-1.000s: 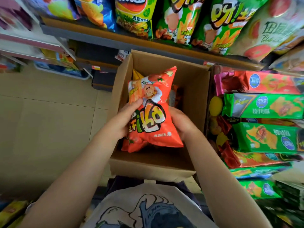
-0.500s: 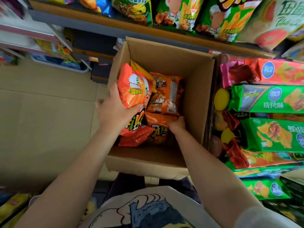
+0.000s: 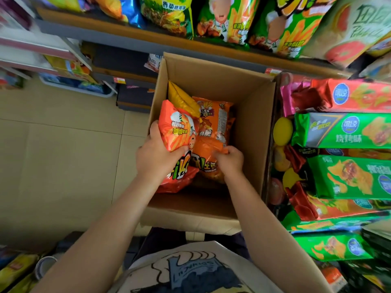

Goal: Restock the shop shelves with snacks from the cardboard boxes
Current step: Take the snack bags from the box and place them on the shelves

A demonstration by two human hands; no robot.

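Cardboard box (image 3: 249, 132) sits open on the floor between the shelves. Your left hand (image 3: 156, 157) grips a red snack bag (image 3: 175, 132); your right hand (image 3: 229, 162) pinches an orange bag (image 3: 211, 149) inside, fingertips hidden. Yellow bag (image 3: 182, 99) half covered.

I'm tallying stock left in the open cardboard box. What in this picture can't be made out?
- Bag count in the cardboard box, head view: the red bag, held by the left hand, and both forearms cover the lower layers.
- The orange bag that the right hand pinches: partly hidden by that hand.
- Yellow bag: only its top shows, label hidden.
- Shelf price tags: too small to read.
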